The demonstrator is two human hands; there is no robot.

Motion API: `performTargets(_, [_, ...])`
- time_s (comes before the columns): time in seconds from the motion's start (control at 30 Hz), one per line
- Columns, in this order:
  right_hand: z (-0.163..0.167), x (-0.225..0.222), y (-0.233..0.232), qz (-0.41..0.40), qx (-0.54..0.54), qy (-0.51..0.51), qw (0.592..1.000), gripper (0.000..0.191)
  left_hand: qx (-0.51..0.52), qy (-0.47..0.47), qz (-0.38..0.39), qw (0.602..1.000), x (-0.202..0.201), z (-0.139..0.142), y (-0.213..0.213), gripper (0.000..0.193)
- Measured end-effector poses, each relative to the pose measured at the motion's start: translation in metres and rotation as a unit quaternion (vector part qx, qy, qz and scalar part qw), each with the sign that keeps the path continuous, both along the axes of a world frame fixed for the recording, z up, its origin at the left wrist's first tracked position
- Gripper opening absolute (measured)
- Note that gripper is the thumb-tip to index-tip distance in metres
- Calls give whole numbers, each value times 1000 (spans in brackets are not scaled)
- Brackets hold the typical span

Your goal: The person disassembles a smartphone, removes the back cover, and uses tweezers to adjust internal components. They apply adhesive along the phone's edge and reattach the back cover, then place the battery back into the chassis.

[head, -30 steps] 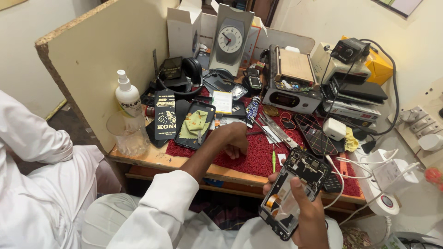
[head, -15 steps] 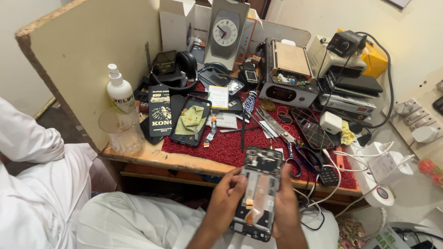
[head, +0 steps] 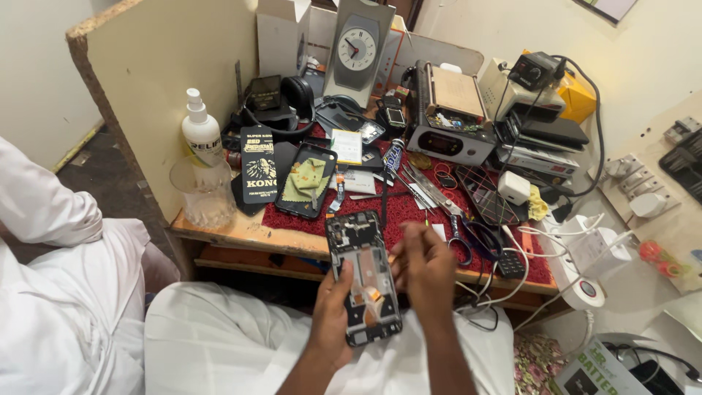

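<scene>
clock point(head: 356, 48), spray bottle point(head: 200, 132), scissors point(head: 455, 230)

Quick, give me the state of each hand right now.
Left hand: closed around the opened phone, gripping its left edge.
Right hand: fingers curled beside the phone; grip cannot be told.

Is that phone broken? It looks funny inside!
The phone in the left hand has its back off, so its inner parts show. The right hand is beside it. Scissors and other tools lie jumbled on the red mat.
</scene>
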State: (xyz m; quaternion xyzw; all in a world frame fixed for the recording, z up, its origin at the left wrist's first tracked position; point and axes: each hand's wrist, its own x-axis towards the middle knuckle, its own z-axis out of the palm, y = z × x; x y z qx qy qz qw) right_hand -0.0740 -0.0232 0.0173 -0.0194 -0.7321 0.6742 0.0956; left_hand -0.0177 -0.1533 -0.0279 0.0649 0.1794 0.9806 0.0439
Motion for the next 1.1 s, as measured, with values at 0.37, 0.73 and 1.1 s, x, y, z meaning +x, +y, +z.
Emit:
performTargets(0.37, [-1,-144,56,229,491,212,813,41,116,81,-90,986,-15,-26,-6,79])
performTargets(0.73, [-2,-185,29,318,626,173,690,35,122,133,-157,971,-16,-35,-14,82])
performTargets(1.1, [-15,-204,21,322,688,327,562,35,-107,177,-42,977,0,-8,-51,95])
